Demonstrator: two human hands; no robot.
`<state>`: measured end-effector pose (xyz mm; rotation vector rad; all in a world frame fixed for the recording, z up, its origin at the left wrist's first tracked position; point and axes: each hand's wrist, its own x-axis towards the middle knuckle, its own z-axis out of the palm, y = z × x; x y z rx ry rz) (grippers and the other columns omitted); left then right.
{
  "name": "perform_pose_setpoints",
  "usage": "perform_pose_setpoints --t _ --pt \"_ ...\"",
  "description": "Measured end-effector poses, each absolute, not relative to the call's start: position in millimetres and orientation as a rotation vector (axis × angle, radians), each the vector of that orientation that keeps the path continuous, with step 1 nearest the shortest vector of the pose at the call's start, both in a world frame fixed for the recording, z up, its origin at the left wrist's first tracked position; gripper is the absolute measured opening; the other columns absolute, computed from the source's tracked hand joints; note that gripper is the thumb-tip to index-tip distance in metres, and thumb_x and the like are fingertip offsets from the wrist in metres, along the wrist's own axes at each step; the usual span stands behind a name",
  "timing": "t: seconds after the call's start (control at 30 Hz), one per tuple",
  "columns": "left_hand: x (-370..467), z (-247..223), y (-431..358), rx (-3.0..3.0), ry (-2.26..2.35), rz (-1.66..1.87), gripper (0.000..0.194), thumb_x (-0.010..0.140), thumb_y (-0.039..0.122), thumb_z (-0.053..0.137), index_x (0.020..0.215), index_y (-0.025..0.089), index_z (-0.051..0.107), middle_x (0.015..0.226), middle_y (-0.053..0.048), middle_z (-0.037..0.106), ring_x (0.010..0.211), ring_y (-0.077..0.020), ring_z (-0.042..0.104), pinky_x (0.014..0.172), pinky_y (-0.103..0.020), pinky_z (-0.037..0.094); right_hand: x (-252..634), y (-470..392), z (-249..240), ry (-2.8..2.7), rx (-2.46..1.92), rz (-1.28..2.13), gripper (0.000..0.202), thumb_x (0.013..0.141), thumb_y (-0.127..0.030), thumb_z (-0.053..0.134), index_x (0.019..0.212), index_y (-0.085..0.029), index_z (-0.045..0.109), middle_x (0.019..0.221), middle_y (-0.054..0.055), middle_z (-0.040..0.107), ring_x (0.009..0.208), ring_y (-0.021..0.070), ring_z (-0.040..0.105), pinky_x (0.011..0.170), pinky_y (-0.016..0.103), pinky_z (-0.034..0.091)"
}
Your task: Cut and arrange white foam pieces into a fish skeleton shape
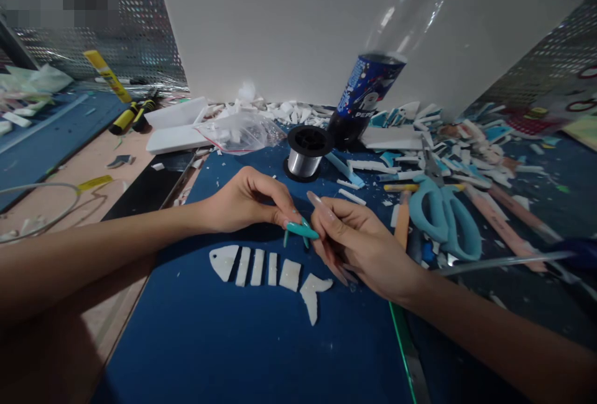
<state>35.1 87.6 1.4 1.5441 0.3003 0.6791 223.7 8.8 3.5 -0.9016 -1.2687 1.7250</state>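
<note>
Above the row of white foam pieces, my left hand (265, 197) is closed in a pinch, its long teal nails pointing toward the other hand. My right hand (357, 239) faces it with curled fingers and the thumb on top. Whatever thin thing lies between the fingertips is too small to make out. Beneath them on the blue mat (261, 348) lie foam pieces laid out as a fish: a head piece (224, 261) with a small eye hole, several narrow strips (256, 267), a squarer piece (290, 275) and a forked tail (314, 295).
A spool of clear line (305, 154) stands behind my hands, near a tilted Pepsi bottle (368, 90). Blue scissors (443, 217) lie right among foam scraps (466, 161). A zip bag (242, 130), pliers (135, 112) and a yellow glue stick (107, 76) are at the back left.
</note>
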Motion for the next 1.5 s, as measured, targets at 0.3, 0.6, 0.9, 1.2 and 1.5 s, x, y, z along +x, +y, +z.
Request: perform_pose_setpoints --t 0.3,0.6,0.9,1.2,1.5 --pt "35.5 0.7 88.4 1.63 0.301 0.69 0.014 0.076 0.03 0.076 0.071 0.017 0.074 0.074 -0.004 0.075 0.068 -0.0145 0.071 0.068 -0.025 0.06 224.7 9.8 4.0 -1.291 -0.91 1.72 0.034 0.092 -0.042 0.053 0.066 -0.02 0.05 0.047 -0.007 0.052 0.031 0.0028 0.039 0.03 0.014 0.028" --pt "36.1 -1.0 89.7 1.509 0.243 0.689 0.006 0.072 0.013 0.079 0.074 0.018 0.077 0.073 -0.002 0.075 0.067 -0.011 0.07 0.068 -0.018 0.059 226.0 9.6 0.2 -1.282 -0.852 1.725 0.034 0.093 -0.04 0.052 0.066 -0.019 0.05 0.048 -0.007 0.052 0.031 0.0024 0.039 0.031 0.014 0.031" --pt "35.8 -1.3 89.8 1.495 0.226 0.68 0.016 0.071 0.005 0.077 0.076 0.02 0.078 0.075 -0.001 0.076 0.068 -0.0103 0.07 0.068 -0.017 0.059 223.9 10.9 1.0 -1.271 -0.864 1.733 0.034 0.094 -0.04 0.052 0.067 -0.019 0.05 0.048 -0.007 0.053 0.03 0.0019 0.039 0.03 0.014 0.029" --pt "37.5 0.4 90.2 1.531 0.288 0.671 0.007 0.07 0.015 0.081 0.072 0.021 0.077 0.071 -0.002 0.075 0.065 -0.0123 0.07 0.066 -0.02 0.06 225.2 9.7 0.5 -1.286 -0.865 1.724 0.035 0.094 -0.039 0.052 0.066 -0.019 0.05 0.046 -0.008 0.052 0.03 0.0016 0.037 0.031 0.014 0.028" --pt "35.4 -1.6 89.1 1.575 0.28 0.644 0.018 0.072 0.002 0.074 0.076 0.019 0.077 0.075 0.0 0.075 0.068 -0.0094 0.07 0.067 -0.016 0.058 224.4 10.5 1.9 -1.304 -0.908 1.732 0.034 0.094 -0.039 0.051 0.067 -0.019 0.049 0.045 -0.008 0.051 0.028 0.001 0.035 0.029 0.014 0.025"
